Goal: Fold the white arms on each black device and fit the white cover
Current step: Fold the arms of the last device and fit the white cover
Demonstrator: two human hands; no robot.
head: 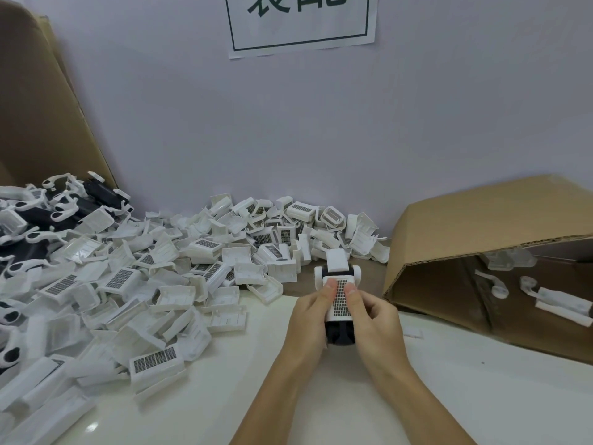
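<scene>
One black device (340, 334) is held above the white table between both hands. My left hand (313, 319) grips its left side and my right hand (373, 319) grips its right side. Both thumbs press on a white cover (340, 300) with a dark grid panel that lies on top of the device. White folded arms (321, 274) show at the device's far end. The device's underside is hidden by my fingers.
A big heap of loose white covers (154, 284) fills the table's left and back. Black devices with white arms (64, 207) pile up at far left. A tipped cardboard box (481, 226) at right holds a few finished pieces. A cardboard sheet (35, 101) leans at the back left.
</scene>
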